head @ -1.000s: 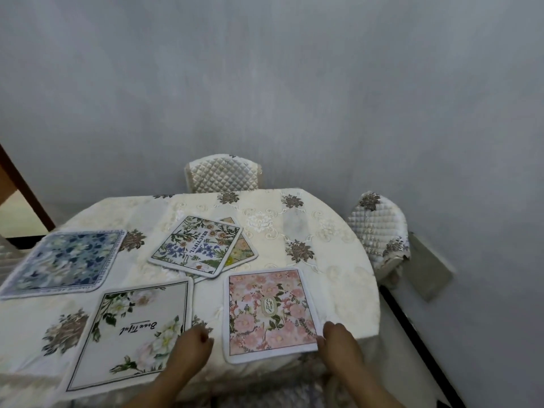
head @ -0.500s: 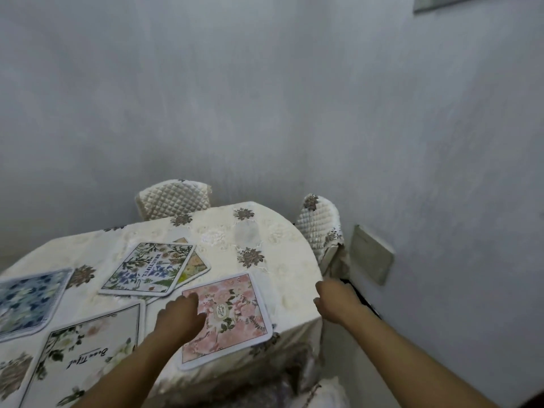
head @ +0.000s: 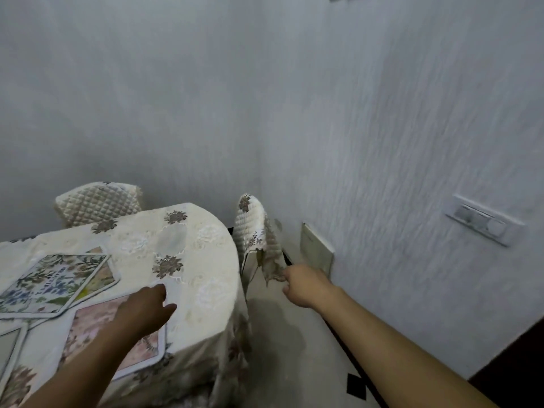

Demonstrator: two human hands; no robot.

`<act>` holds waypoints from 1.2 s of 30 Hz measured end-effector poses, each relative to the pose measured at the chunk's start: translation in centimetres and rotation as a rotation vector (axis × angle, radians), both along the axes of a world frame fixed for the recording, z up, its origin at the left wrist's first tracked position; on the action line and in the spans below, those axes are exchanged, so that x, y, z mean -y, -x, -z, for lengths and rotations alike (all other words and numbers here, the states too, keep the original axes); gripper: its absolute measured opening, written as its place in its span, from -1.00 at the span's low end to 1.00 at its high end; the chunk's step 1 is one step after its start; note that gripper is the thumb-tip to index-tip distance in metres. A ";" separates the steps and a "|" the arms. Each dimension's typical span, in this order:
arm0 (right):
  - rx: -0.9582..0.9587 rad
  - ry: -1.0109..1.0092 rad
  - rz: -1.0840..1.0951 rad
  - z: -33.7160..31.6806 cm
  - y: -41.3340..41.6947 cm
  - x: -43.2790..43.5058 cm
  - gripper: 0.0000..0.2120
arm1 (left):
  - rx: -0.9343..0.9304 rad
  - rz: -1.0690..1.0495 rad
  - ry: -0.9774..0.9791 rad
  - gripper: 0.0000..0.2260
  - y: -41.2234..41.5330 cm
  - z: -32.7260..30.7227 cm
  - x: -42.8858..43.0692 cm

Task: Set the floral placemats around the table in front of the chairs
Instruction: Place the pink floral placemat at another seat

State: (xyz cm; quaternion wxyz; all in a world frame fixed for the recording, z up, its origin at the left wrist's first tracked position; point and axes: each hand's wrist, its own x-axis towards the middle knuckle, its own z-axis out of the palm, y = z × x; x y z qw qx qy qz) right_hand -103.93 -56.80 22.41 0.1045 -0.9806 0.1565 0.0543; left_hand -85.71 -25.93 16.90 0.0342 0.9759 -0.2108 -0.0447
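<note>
The pink floral placemat [head: 88, 328] lies near the front right edge of the round table [head: 203, 275]. My left hand [head: 144, 312] rests over its far right corner, with thumb and forefinger closed on that corner. A green and blue floral placemat [head: 53, 282] sits further left on top of a yellowish one [head: 101, 279]. A white placemat [head: 8, 348] shows at the left edge. My right hand [head: 304, 287] is off the table with its fingers curled, touching the hanging hem of the right chair [head: 250, 225]. Whether it grips the hem is unclear.
A second quilted chair [head: 97, 204] stands behind the table against the wall. The right wall is close, with a low cover plate [head: 316, 250] and a switch panel [head: 484, 220]. A narrow strip of floor [head: 294, 348] runs between table and wall.
My view has swung right. My left hand moved from the pink mat's near left edge to its far right corner. My right hand left the mat and reached out to the right chair.
</note>
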 end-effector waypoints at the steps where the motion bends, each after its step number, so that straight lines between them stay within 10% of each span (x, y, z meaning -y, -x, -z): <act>1: 0.005 -0.001 -0.005 0.0 -0.5 1.0 -0.81 | 0.007 -0.008 -0.009 -0.70 -0.2 0.0 0.6; 24: -0.106 0.019 -0.397 4.8 -36.3 11.8 -0.75 | -0.144 -0.436 -0.018 -0.59 -19.4 4.6 9.4; 36: -0.049 0.014 -0.945 6.3 -58.5 10.6 -0.74 | -0.083 -1.089 0.006 -0.69 -17.3 4.9 11.4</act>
